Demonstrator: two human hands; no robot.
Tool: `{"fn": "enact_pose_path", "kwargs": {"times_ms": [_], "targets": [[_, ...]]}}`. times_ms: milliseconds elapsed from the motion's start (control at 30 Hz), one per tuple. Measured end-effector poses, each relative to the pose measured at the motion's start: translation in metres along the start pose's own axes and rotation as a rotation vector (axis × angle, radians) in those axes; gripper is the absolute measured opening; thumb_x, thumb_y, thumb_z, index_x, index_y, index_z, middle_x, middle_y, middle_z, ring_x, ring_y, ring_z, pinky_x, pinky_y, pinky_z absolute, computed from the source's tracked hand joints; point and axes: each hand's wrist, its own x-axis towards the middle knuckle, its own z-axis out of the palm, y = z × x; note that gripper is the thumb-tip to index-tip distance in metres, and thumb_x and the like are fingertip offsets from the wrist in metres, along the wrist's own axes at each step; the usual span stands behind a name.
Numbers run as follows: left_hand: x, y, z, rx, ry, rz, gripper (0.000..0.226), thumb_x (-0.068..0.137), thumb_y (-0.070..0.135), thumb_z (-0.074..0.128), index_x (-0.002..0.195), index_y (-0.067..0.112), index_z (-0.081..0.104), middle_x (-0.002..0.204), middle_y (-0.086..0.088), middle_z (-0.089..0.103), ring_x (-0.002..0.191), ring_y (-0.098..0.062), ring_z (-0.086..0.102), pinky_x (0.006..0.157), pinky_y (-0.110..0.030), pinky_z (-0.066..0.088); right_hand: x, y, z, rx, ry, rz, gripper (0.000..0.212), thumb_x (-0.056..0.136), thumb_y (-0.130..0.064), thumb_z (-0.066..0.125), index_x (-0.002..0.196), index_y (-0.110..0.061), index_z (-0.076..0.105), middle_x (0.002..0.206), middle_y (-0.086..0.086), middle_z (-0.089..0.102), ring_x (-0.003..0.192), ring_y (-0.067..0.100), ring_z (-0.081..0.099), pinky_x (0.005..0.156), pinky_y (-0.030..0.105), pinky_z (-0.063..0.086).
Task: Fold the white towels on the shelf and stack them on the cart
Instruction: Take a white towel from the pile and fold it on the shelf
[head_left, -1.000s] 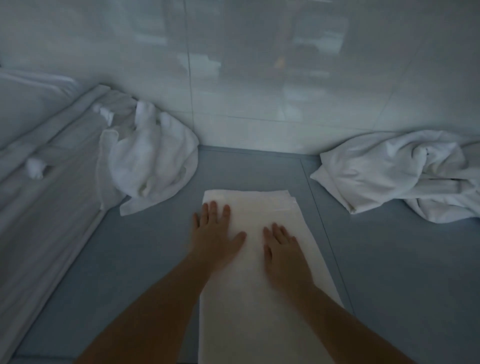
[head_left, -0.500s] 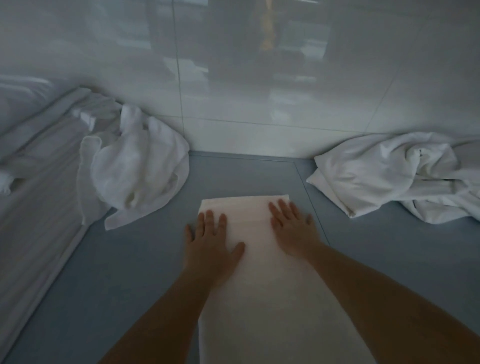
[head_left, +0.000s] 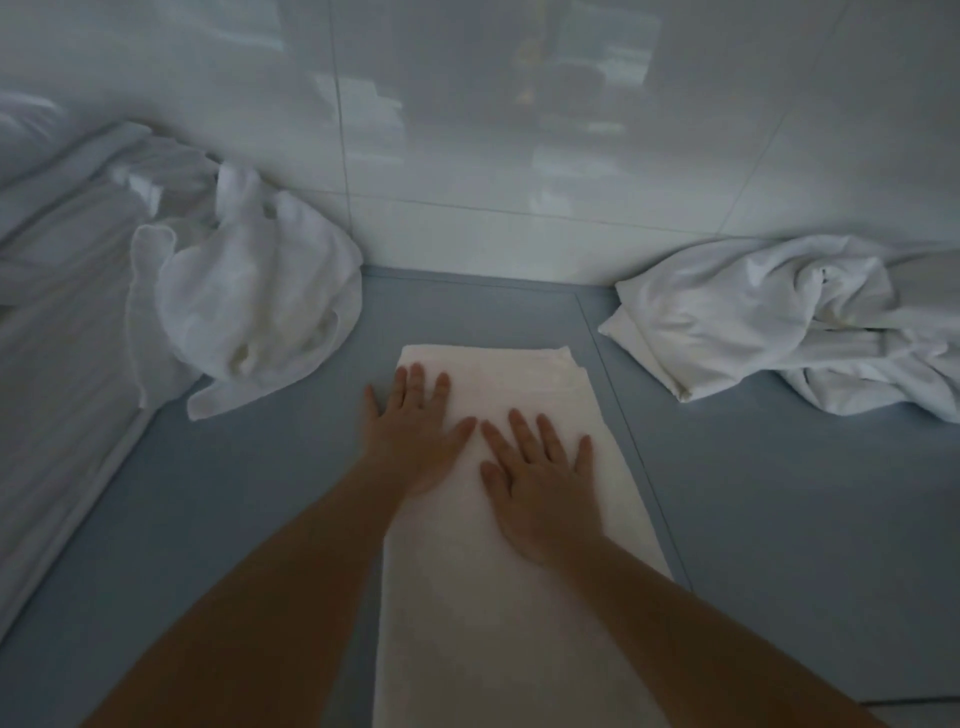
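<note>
A white towel (head_left: 498, 613) folded into a long narrow strip lies on the grey shelf surface (head_left: 234, 519), running from the near edge toward the wall. My left hand (head_left: 413, 431) presses flat on its left side near the far end, fingers straight, the little finger off the edge. My right hand (head_left: 540, 483) lies flat on the towel just to the right, fingers spread. A crumpled white towel (head_left: 244, 312) sits at the back left. Another crumpled white towel (head_left: 769, 317) lies at the back right.
A glossy white tiled wall (head_left: 493, 156) closes off the back of the shelf. White striped linen (head_left: 57, 332) lies along the left side. A seam in the grey surface (head_left: 639, 467) runs just right of the folded towel.
My right hand has slid back from the towel's far right corner toward me and now lies flat beside my left hand. My left hand has stayed in place.
</note>
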Motion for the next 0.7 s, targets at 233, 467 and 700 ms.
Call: {"fn": "enact_pose_path", "kwargs": {"times_ms": [233,467,700], "targets": [[-0.055,0.041,-0.004,-0.200,0.042,-0.016,0.052,0.102,0.033,0.022,0.151,0.016,0.019,0.160,-0.007,0.012,0.147,-0.020,0.005,0.117,-0.043,0.001,0.030,0.004,0.000,0.023,-0.014,0.031,0.051,0.099,-0.051,0.010,0.149,-0.045,0.003,0.160,-0.010,-0.003,0.147,0.019,-0.009,0.112,0.061,-0.006],[-0.070,0.053,0.006,-0.104,0.128,-0.022,0.064,0.097,0.044,0.022,0.154,0.017,0.007,0.160,-0.010,0.005,0.148,-0.023,0.000,0.118,-0.040,-0.003,0.052,0.032,-0.008,-0.006,-0.071,-0.056,0.051,0.099,-0.053,0.011,0.148,-0.045,-0.001,0.160,-0.013,-0.005,0.147,0.015,-0.007,0.115,0.055,-0.005],[-0.051,0.056,0.004,-0.090,0.104,-0.026,0.069,0.095,0.046,0.024,0.153,0.014,0.007,0.160,-0.012,0.006,0.147,-0.024,0.001,0.119,-0.042,0.000,0.023,0.073,-0.028,-0.089,-0.043,0.182,0.054,0.101,-0.044,0.017,0.152,-0.032,0.003,0.161,-0.006,0.001,0.148,0.017,0.001,0.115,0.058,-0.002]]}}
